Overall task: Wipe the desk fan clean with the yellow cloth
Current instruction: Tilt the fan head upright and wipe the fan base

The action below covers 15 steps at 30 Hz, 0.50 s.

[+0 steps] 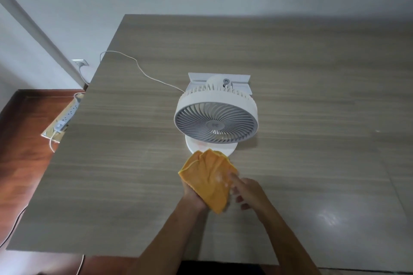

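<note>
A white desk fan (215, 118) with a grey front grille stands on the wooden table (312, 96), tilted toward me on a round white base (194, 144). The yellow cloth (209, 176) hangs just in front of that base, its top edge touching or nearly touching it. My left hand (193, 196) grips the cloth from underneath. My right hand (245, 192), blurred, rests against the cloth's right side with fingers curled at its edge. Part of the left hand is hidden behind the cloth.
A white cord (138, 67) runs from the fan across the table and off its left edge. On the floor at left lies a power strip (67, 118) on a board, below a wall socket (80, 62). A white bracket (241, 79) lies behind the fan.
</note>
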Each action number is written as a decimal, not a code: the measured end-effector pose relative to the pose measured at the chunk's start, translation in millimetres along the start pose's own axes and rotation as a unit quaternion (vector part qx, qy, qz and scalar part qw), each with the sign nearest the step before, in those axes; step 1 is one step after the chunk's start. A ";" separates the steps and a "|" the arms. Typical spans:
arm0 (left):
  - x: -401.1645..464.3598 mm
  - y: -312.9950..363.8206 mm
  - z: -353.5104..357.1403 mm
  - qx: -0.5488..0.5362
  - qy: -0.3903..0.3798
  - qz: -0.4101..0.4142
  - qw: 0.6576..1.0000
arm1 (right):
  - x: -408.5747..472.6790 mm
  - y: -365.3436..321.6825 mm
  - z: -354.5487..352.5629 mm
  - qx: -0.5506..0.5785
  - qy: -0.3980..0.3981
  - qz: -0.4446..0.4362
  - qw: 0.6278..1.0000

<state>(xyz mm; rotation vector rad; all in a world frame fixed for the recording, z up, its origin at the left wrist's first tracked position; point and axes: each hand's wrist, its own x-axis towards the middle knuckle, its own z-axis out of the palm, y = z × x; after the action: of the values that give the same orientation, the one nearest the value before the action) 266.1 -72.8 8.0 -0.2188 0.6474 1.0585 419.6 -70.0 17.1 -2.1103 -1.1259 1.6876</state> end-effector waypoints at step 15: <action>-14.7 4.5 -46.2 0.282 0.047 0.060 0.956 | 28.8 43.8 27.9 0.218 0.039 -0.100 0.970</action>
<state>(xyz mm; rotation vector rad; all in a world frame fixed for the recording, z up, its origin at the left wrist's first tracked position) 239.5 -103.0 -19.5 0.2731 1.0316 0.9408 414.5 -88.6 -39.1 -1.7140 -0.8206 1.5696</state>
